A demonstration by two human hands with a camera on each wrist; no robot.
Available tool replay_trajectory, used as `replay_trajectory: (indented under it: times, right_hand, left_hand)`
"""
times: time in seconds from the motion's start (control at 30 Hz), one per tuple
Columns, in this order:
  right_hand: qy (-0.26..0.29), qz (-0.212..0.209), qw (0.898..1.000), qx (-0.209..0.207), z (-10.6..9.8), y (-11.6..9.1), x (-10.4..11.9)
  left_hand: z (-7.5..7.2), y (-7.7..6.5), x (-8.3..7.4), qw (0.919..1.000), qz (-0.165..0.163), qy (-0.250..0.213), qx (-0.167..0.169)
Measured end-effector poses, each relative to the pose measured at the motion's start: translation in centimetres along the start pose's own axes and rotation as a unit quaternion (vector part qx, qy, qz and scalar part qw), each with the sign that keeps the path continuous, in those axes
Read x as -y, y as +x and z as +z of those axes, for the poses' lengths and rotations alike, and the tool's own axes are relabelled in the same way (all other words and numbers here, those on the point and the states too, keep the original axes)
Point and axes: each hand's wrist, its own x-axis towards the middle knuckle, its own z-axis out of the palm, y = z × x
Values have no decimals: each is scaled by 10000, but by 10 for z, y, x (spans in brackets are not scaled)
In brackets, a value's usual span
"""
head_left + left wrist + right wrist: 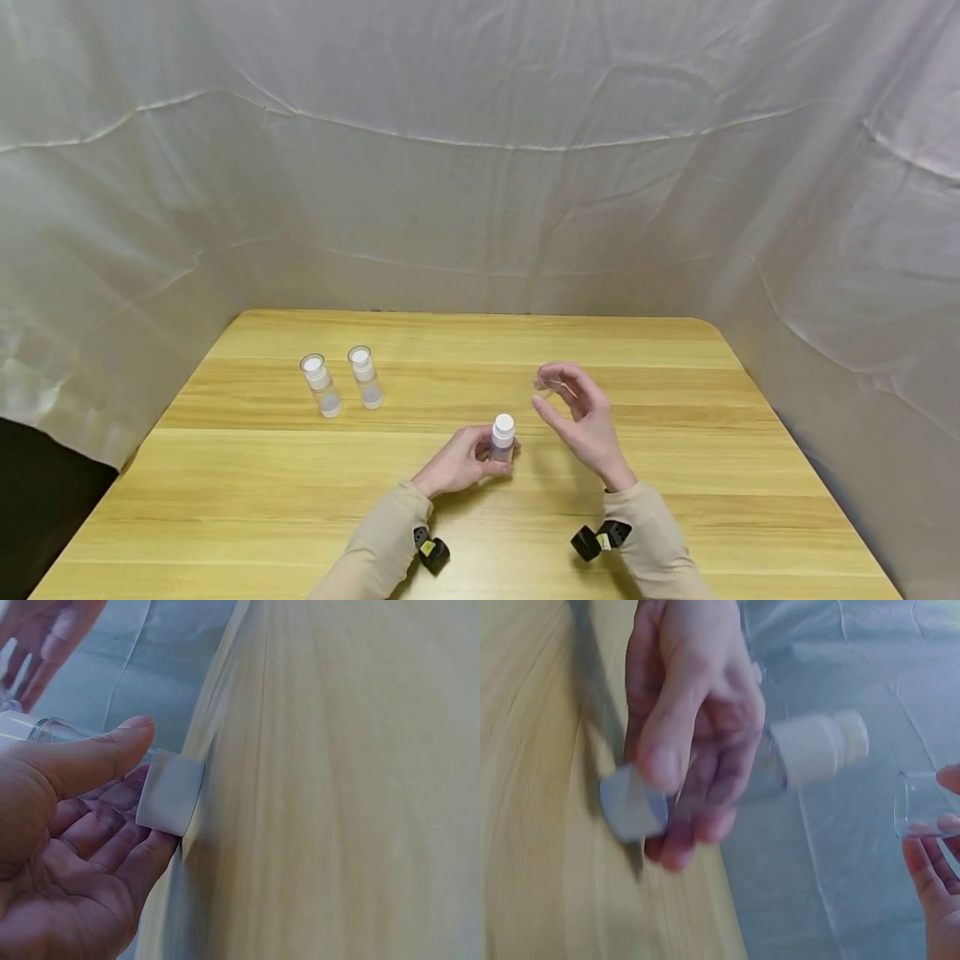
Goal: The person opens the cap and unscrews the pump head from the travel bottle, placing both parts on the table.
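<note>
In the head view my left hand (459, 462) grips a small upright bottle (503, 433) by its body, near the middle of the table. The bottle has a white top, a clear body and a white base (171, 793); thumb and fingers wrap it just above that base, which is at the tabletop in the left wrist view. To the right, raised above the table, my right hand (588, 423) pinches a clear cap (921, 802) between thumb and fingers. The cap is apart from the bottle, whose white neck stands uncovered.
Two similar bottles, one (321, 385) farther left and another (366, 377) beside it, stand at the back left with clear caps over their white tops. The wooden table (675, 400) is bordered by pale hanging sheeting (480, 208).
</note>
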Motion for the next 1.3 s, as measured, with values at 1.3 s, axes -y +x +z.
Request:
replay_trajectory:
  times: [1.3]
  right_hand:
    - [-2713,2400,9321,-62,-112,-18,-55]
  left_hand:
    - [1,-1,0,9999,48,-119,-1]
